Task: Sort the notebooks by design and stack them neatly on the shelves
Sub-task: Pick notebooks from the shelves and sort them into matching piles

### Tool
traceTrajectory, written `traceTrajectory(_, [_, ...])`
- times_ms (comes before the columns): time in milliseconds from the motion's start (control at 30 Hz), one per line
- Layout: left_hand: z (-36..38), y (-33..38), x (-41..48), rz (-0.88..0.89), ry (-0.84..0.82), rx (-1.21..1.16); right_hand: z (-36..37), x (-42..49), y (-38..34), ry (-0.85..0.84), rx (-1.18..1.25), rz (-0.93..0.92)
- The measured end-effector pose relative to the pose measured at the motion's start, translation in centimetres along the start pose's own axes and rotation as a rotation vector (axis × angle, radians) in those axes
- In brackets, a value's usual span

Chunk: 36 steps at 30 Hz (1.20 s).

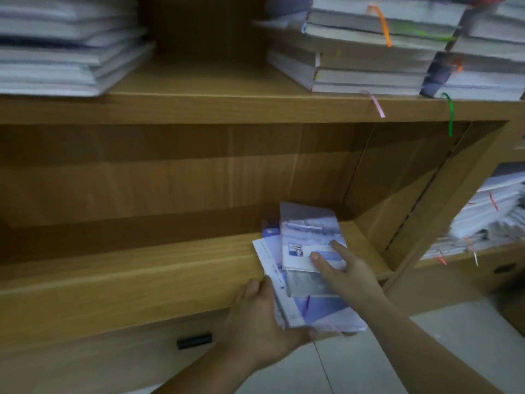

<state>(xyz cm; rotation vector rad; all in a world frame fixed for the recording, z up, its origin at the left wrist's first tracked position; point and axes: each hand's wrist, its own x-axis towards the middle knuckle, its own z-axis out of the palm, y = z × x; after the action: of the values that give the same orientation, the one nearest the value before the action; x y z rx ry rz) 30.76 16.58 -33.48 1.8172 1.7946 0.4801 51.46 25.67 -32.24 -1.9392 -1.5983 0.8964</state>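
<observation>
Wooden shelf unit, seen from just in front, frame blurred. At 10 o'clock, a stack of pale notebooks (65,46) lies flat on the upper shelf (227,106), with a bare gap beside it. At 7 o'clock, below the lower shelf (142,268), a small black handle (194,340) sits on the front panel.

Near 5 o'clock, the left hand (261,317) grips the near-left edge of a loose pile of blue-and-white notebooks (298,311), fingers curled along the side, thumb round the near corner. The pile rests on the lower shelf's front lip, approx. half overhanging, books fanned and skewed. The right hand (341,268) presses on the top notebook: thumb and one finger straight, spread apart; other fingers hidden.

At 1 o'clock, taller stacks (369,52) crowd the upper shelf; orange (382,24), pink (377,106) and green (449,115) ribbon markers hang over the edge. At 3 o'clock, the slanting side panel (426,200) walls off the pile's compartment; beyond it, an untidy stack (488,211) in the next bay.
</observation>
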Motion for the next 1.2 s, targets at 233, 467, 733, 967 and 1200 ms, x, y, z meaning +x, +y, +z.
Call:
traceTrajectory(233, [0.4,-0.6,1.0,0.052,0.067,0.153,-0.2,-0.2,0.0,0.068,0.167,-0.031])
traceTrajectory(467, [-0.2,-2.0,1.6,0.076,-0.014,-0.016,-1.1,-2.0,0.4,-0.02,0.081,-0.06])
traceTrajectory(733, [-0.7,-2.5,1.3,0.162,-0.009,-0.121,-1.5,-4.6,1.7,-0.043,-0.094,-0.136])
traceTrajectory(967, [0.6,-2.1,0.8,0.132,0.034,-0.267,-2.5,-5.0,1.9,0.044,-0.12,-0.157])
traceTrajectory(1200, [-0.5,-1.7,1.5,-0.094,-0.005,-0.7,-1.7,-4.6,2.5,0.02,0.08,-0.089])
